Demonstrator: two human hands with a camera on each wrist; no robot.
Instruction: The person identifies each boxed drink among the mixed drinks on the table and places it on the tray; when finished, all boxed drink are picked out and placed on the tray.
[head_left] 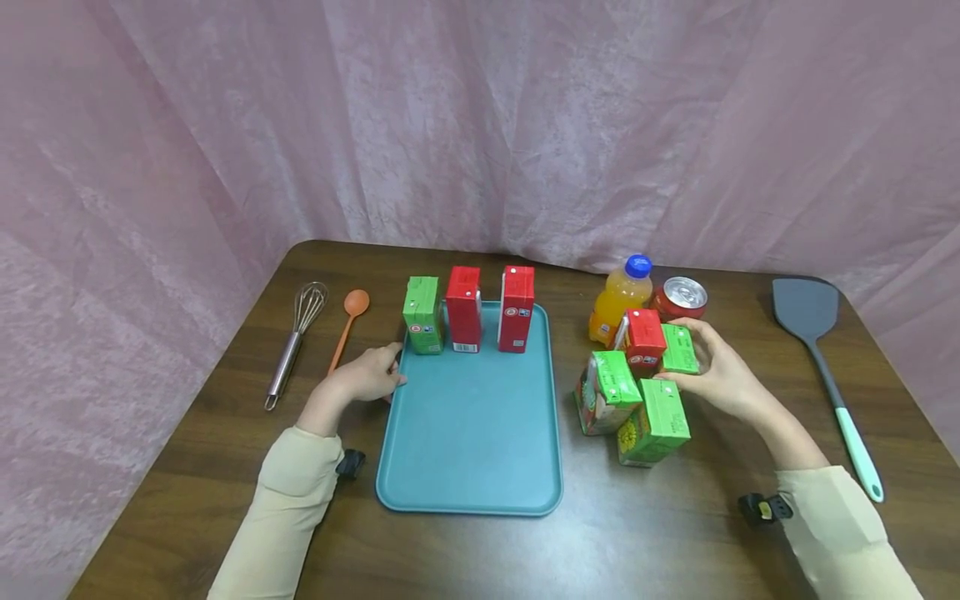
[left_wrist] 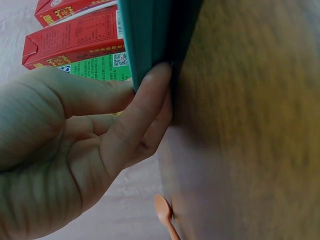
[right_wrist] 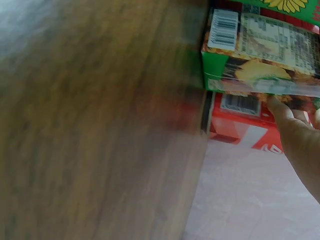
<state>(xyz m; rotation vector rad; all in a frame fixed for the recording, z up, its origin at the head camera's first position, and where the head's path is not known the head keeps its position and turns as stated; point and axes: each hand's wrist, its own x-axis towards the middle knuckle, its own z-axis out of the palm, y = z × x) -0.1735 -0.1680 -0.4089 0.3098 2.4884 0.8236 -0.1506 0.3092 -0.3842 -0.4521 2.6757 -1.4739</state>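
Observation:
My left hand [head_left: 367,372] pinches the left rim of a blue-green tray [head_left: 468,450]; in the left wrist view the thumb and fingers [left_wrist: 145,95] lie on either side of the rim. At the tray's far end stand a green drink carton [head_left: 424,317] and two red drink cartons [head_left: 465,310], [head_left: 517,310]. On the right, my right hand [head_left: 716,371] grips a small green drink carton [head_left: 679,350] between thumb and fingers. In the right wrist view its barcoded side [right_wrist: 270,45] faces the camera. Close around it are a red carton [head_left: 643,340] and two more green cartons [head_left: 611,387], [head_left: 654,425].
Behind the right-hand cartons stand an orange drink bottle [head_left: 624,296] with a blue cap and a red can [head_left: 681,296]. A spatula [head_left: 825,367] lies at the far right. Left of the tray lie a whisk [head_left: 296,342] and an orange spoon [head_left: 352,307]. A pink curtain [head_left: 480,125] hangs behind the table.

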